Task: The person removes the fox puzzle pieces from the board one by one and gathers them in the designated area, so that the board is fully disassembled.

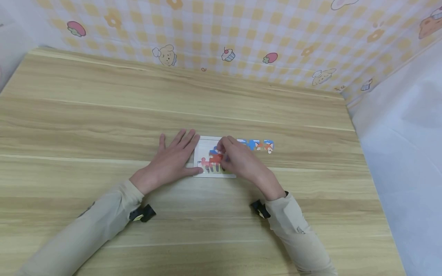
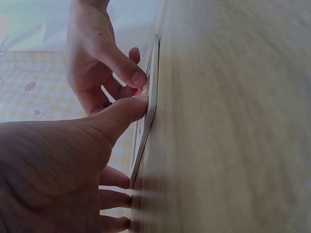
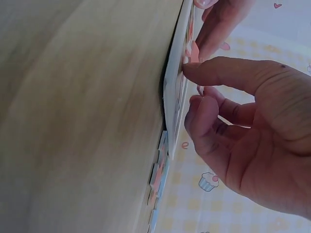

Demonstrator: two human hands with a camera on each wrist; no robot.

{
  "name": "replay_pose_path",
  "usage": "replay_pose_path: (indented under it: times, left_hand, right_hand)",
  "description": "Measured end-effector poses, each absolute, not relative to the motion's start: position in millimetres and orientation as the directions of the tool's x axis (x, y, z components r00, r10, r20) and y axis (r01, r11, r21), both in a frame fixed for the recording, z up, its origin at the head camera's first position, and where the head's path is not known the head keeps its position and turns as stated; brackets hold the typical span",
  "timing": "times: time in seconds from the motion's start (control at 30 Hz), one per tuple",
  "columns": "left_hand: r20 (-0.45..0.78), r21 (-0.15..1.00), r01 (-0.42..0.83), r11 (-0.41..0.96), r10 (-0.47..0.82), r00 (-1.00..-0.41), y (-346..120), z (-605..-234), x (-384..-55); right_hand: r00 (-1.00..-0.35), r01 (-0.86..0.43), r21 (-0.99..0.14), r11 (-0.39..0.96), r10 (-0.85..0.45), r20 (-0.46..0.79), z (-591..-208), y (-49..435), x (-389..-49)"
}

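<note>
A white-framed jigsaw puzzle board (image 1: 207,142) lies on the wooden table, partly filled with colourful pieces along its near side. My left hand (image 1: 172,156) is spread flat at its left side; the thumb rests on the board's near-left corner, the fingertips by its far-left edge. Over the right part of the board, my right hand (image 1: 241,159) bends its fingers and thumb around a small puzzle piece (image 3: 200,90), which they mostly hide. A red piece (image 3: 194,51) stands slightly raised from the board beside the right thumb.
To the right of the board lie loose puzzle pieces in a row, among them a fox-face piece (image 1: 268,145) and a blue piece with orange (image 1: 254,145). A yellow checked cloth (image 1: 214,34) hangs behind the table (image 1: 172,103).
</note>
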State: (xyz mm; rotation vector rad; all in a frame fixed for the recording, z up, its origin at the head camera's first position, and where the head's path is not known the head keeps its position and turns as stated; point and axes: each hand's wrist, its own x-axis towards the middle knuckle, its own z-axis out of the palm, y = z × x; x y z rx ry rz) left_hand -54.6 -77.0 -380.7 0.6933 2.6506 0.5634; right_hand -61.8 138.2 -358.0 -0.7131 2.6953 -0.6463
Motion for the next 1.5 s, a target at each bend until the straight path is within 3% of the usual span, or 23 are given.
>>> replay_pose_path:
  times: [0.57,0.83,1.1,1.33,1.5]
  left_hand:
    - [-0.223,0.448,0.394,0.803,0.527,-0.820,-75.3,-380.8,-56.5]
    - [-0.224,0.443,0.396,0.804,0.527,-0.820,-74.8,-381.8,-57.3]
    - [-0.211,0.447,0.396,0.802,0.525,-0.824,-77.3,-379.6,-56.2]
    - [-0.230,0.442,0.385,0.810,0.517,-0.824,-78.4,-381.7,-55.3]
    - [-0.228,0.449,0.384,0.807,0.520,-0.823,-76.6,-382.4,-55.1]
  right_hand:
    - [-0.839,-0.455,-0.422,0.784,-0.537,-0.093,-359.0,141.9,-63.1]
    - [-0.859,-0.372,-0.500,0.782,-0.494,-0.133,-355.3,150.9,-65.5]
    - [-0.880,-0.376,-0.488,0.788,-0.468,-0.077,-345.5,174.6,-70.3]
    - [-0.908,-0.245,-0.533,0.810,-0.385,-0.166,-341.4,189.8,-73.1]
    - [-0.914,-0.231,-0.520,0.822,-0.367,-0.174,-339.6,201.5,-72.4]
